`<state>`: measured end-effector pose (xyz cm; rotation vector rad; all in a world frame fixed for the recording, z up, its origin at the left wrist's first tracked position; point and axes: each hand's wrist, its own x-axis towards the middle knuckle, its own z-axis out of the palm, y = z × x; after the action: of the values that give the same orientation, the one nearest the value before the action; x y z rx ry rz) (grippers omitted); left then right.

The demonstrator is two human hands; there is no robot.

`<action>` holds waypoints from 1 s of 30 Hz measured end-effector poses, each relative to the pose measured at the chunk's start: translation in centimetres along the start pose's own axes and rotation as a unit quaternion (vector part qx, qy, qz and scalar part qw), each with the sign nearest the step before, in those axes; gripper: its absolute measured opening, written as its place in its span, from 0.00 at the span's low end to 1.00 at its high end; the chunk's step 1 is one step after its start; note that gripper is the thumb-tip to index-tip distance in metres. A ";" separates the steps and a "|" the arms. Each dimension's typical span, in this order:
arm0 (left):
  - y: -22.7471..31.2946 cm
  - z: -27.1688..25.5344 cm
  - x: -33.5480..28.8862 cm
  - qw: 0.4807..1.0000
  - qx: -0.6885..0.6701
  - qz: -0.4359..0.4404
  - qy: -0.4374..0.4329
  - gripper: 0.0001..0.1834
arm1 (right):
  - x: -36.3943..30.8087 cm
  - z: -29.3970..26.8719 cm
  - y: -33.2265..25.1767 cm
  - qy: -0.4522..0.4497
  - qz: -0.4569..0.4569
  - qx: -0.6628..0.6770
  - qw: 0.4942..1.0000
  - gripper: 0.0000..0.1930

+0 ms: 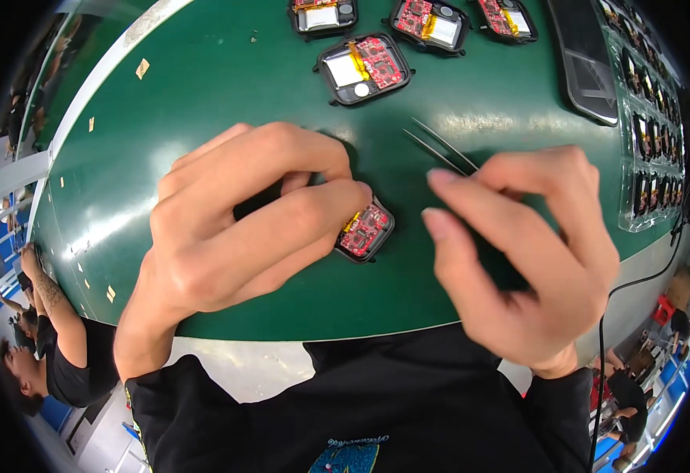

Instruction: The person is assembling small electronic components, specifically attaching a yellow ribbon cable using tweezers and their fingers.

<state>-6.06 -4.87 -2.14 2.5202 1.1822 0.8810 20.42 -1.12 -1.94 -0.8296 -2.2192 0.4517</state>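
Observation:
My left hand (242, 213) is closed, its thumb and fingertips on a small black device case (367, 236) with a red circuit board inside. The hand covers the case's left part, and a bit of yellow tape shows beside the fingertips. My right hand (530, 244) hovers to the right of the case, its thumb and forefinger apart with nothing visible between them. Metal tweezers (443, 147) run out from behind its curled fingers, tips pointing away and apart; their rear end is hidden.
Beyond my hands lies an open case (364, 69) with a white battery and red board; several similar ones line the far side. A black flat device (585, 67) and a clear blister tray (636, 217) of cases sit right. Another person (65, 339) is at the left.

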 end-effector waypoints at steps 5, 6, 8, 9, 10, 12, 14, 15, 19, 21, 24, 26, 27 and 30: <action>-0.1 0.1 -0.5 0.999 0.018 0.035 0.024 0.20 | 1.1 1.1 -1.1 -0.040 0.015 0.052 0.998 0.17; 0.0 -0.1 -0.5 0.998 0.029 0.040 0.024 0.20 | 1.4 1.2 -1.2 -0.055 0.025 0.076 0.995 0.17; 0.2 -0.1 -0.6 0.998 0.040 0.047 0.026 0.19 | 1.5 1.4 -1.5 -0.059 0.025 0.067 0.996 0.16; 0.4 0.0 -0.8 0.997 0.045 0.043 0.037 0.19 | 1.5 1.5 -1.6 -0.065 0.026 0.061 0.996 0.16; 0.5 0.1 -0.9 0.997 0.049 0.038 0.048 0.19 | 1.4 1.7 -1.7 -0.065 0.024 0.060 0.996 0.16; 0.5 0.0 -1.1 0.997 0.042 0.048 0.043 0.18 | 1.3 2.1 -1.7 -0.057 0.024 0.063 0.996 0.15; 0.4 0.0 -1.5 0.997 0.034 0.056 0.039 0.17 | 1.2 2.2 -1.7 -0.060 0.022 0.060 0.996 0.15; 0.6 -0.1 -1.8 0.997 0.043 0.056 0.027 0.17 | 1.2 2.3 -1.7 -0.063 0.022 0.059 0.996 0.14; 1.2 -0.1 -2.7 0.994 0.093 0.059 0.014 0.18 | 1.5 2.4 -1.7 -0.059 0.021 0.060 0.996 0.14; 1.0 -0.3 -3.0 0.994 0.094 0.058 0.009 0.18 | 1.9 2.2 -1.9 -0.075 0.032 0.065 0.995 0.13; 0.6 0.1 -3.5 0.993 0.091 0.064 0.031 0.18 | 2.3 2.1 -1.8 -0.098 0.039 0.062 0.993 0.14; 0.4 0.1 -3.8 0.994 0.081 0.070 0.023 0.18 | 2.4 2.2 -1.7 -0.106 0.039 0.062 0.992 0.14; 0.4 0.1 -3.8 0.994 0.078 0.067 0.033 0.18 | 2.5 2.1 -1.8 -0.107 0.041 0.062 0.991 0.14; 0.5 0.2 -4.0 0.995 0.065 0.056 0.042 0.18 | 2.8 1.9 -2.1 -0.124 0.041 0.058 0.990 0.14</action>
<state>-7.62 -8.17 -3.75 2.7016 1.1685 0.9738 16.62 -0.89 -0.72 -0.8437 -2.3632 0.7524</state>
